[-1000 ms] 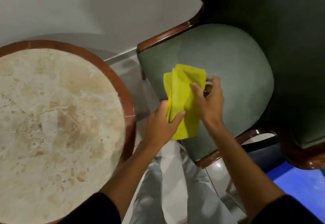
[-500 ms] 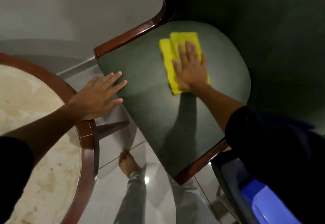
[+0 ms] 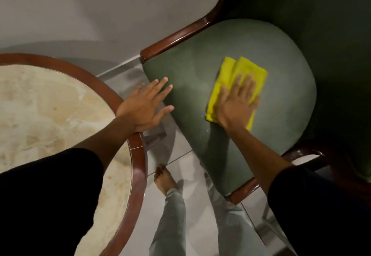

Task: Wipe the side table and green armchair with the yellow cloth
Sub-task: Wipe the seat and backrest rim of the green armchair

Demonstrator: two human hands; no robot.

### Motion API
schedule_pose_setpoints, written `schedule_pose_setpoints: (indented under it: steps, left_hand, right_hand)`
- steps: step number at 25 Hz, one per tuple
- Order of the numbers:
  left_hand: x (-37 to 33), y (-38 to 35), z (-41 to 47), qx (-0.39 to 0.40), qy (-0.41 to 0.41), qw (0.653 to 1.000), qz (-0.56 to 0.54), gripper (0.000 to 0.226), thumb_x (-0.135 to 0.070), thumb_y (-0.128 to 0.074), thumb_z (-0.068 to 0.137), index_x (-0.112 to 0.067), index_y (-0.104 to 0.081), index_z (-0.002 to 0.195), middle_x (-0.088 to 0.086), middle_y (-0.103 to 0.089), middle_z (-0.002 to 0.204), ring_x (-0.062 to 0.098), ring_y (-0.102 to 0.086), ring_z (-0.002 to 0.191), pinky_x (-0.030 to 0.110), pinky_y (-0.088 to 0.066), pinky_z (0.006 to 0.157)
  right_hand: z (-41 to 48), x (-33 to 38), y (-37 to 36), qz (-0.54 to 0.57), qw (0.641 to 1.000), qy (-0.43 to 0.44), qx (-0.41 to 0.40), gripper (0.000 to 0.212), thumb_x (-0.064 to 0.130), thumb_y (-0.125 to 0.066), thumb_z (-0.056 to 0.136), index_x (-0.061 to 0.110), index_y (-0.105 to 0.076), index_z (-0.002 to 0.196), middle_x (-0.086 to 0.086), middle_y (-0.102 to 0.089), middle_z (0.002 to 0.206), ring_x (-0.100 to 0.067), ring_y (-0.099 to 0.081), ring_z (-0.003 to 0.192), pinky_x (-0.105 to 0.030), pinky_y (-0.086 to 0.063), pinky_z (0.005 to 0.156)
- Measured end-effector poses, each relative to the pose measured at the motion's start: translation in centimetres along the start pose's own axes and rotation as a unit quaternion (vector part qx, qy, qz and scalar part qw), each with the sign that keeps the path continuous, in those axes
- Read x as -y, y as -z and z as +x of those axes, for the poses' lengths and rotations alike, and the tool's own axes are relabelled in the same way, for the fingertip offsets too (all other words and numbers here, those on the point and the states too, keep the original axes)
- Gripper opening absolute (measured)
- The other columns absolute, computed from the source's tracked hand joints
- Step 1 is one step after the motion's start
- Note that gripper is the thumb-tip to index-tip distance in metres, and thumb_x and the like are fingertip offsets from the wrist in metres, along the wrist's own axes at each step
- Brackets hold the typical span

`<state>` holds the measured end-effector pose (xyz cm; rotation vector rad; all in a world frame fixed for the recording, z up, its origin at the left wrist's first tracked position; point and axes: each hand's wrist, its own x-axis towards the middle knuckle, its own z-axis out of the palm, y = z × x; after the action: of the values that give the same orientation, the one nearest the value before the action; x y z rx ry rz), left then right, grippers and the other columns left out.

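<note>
Since half a second ago our right hand (image 3: 236, 103) has slid the yellow cloth (image 3: 244, 69) toward the front of the green armchair (image 3: 196, 71) seat, flat on it, fingers spread. The folded cloth's long axis runs from front-left to back-right. Our left hand (image 3: 145, 105) stays open, empty, on the seat edge beside the table (image 3: 138, 165).

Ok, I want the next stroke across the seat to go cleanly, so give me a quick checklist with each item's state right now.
1. Yellow cloth lies on the green seat: ok.
2. Right hand pressed flat on the cloth: ok.
3. Left hand bracing at the seat's edge, clear of the cloth: ok.
4. Bare seat around the cloth free of objects: ok.
5. Cloth spread fully open: not ok, it is folded.
6. Seat already clean: cannot tell.
</note>
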<state>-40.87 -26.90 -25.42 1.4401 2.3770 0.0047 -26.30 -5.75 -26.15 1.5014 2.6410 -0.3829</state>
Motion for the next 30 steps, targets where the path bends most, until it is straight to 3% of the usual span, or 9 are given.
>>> schedule_pose_setpoints:
  steps: [3, 7, 10, 12, 15, 20, 24, 27, 30]
  left_hand:
    - [0.1, 0.0, -0.2, -0.049, 0.04, 0.997, -0.032, 0.07, -0.058, -0.012, 0.097, -0.016, -0.009, 0.153, 0.007, -0.017, 0.163, 0.023, -0.018, 0.149, 0.049, -0.027, 0.118]
    - [0.0, 0.5, -0.4, -0.041, 0.022, 0.999, -0.004, 0.07, -0.059, -0.012, 0.096, -0.018, -0.01, 0.153, 0.007, -0.02, 0.162, 0.024, -0.022, 0.148, 0.048, -0.031, 0.115]
    - [0.3, 0.0, -0.4, 0.0, -0.019, 0.999, 0.033, 0.07, -0.063, -0.001, 0.094, -0.026, -0.009, 0.152, 0.006, -0.015, 0.163, 0.025, -0.019, 0.149, 0.051, -0.03, 0.116]
    - [0.5, -0.1, -0.1, 0.015, -0.019, 0.999, 0.029, 0.069, -0.064, -0.003, 0.094, -0.028, -0.009, 0.152, 0.005, -0.013, 0.163, 0.025, -0.019, 0.149, 0.052, -0.031, 0.116]
    - [0.4, -0.1, -0.1, 0.022, -0.013, 0.999, 0.032, 0.068, -0.065, -0.005, 0.094, -0.029, -0.012, 0.152, 0.004, -0.014, 0.163, 0.025, -0.023, 0.148, 0.051, -0.032, 0.114]
    - [-1.7, 0.9, 0.0, 0.01, 0.063, 0.996, -0.059, 0.072, -0.064, -0.006, 0.089, -0.032, -0.034, 0.146, 0.001, -0.026, 0.161, 0.022, -0.021, 0.148, 0.051, -0.022, 0.116]
    - [-5.6, 4.3, 1.0, -0.037, 0.067, 0.994, -0.079, 0.074, -0.069, -0.015, 0.086, -0.03, -0.042, 0.142, 0.008, -0.039, 0.154, 0.028, -0.03, 0.144, 0.05, -0.028, 0.112]
    - [-11.1, 7.6, 3.3, 0.034, -0.09, 0.995, -0.011, 0.083, -0.08, -0.032, 0.074, -0.039, -0.032, 0.146, 0.013, -0.021, 0.16, 0.032, -0.02, 0.147, 0.049, -0.026, 0.113]
    - [-15.0, 10.8, 6.8, 0.183, -0.145, 0.972, 0.012, 0.062, -0.061, -0.06, 0.073, -0.039, -0.05, 0.131, 0.005, -0.023, 0.16, 0.025, -0.012, 0.149, 0.046, -0.02, 0.116]
  right_hand:
    - [-1.4, 5.2, -1.7, -0.063, 0.966, 0.25, 0.004, 0.061, 0.046, -0.031, 0.1, 0.022, -0.02, 0.155, -0.01, -0.017, 0.164, -0.029, -0.012, 0.152, -0.053, -0.01, 0.121]
    - [-11.7, -3.7, -2.4, -0.194, 0.855, 0.478, 0.058, 0.067, 0.029, -0.049, 0.092, 0.02, -0.024, 0.154, -0.008, -0.023, 0.162, -0.028, -0.016, 0.151, -0.052, -0.013, 0.121]
    - [-12.2, -12.0, -0.8, -0.161, 0.914, 0.373, 0.018, 0.062, 0.041, -0.039, 0.096, 0.023, -0.024, 0.154, -0.011, -0.018, 0.162, -0.029, -0.023, 0.149, -0.052, -0.015, 0.12]
    - [-8.6, -14.7, 1.0, -0.074, 0.993, 0.095, -0.012, 0.061, 0.044, -0.031, 0.098, 0.019, -0.022, 0.154, -0.016, -0.016, 0.163, -0.032, -0.019, 0.15, -0.054, -0.019, 0.12]
    - [-5.0, -12.3, 3.0, 0.077, 0.974, -0.214, -0.021, 0.064, 0.044, -0.035, 0.1, 0.014, -0.017, 0.155, -0.023, -0.01, 0.163, -0.039, -0.01, 0.15, -0.06, -0.013, 0.12]
    - [-10.7, -4.4, 1.4, 0.002, 0.954, 0.288, 0.086, 0.061, 0.054, -0.033, 0.097, 0.025, -0.031, 0.151, -0.01, -0.022, 0.162, -0.029, -0.02, 0.15, -0.052, -0.02, 0.12]
    - [-11.0, -6.7, 4.7, 0.013, 0.987, -0.055, 0.152, 0.059, 0.058, -0.06, 0.082, 0.021, -0.05, 0.126, -0.008, -0.055, 0.13, -0.028, -0.051, 0.122, -0.043, -0.038, 0.099]
    - [-9.3, -7.5, 8.9, 0.061, 0.952, 0.004, 0.3, 0.039, 0.043, -0.062, 0.084, 0.016, -0.06, 0.112, -0.011, -0.058, 0.121, -0.03, -0.055, 0.115, -0.038, -0.042, 0.095]
    - [-6.2, -7.4, 16.5, 0.119, 0.967, 0.072, 0.214, 0.025, 0.031, -0.064, 0.078, 0.026, -0.051, 0.098, -0.002, -0.06, 0.101, -0.028, -0.061, 0.095, -0.036, -0.047, 0.072]
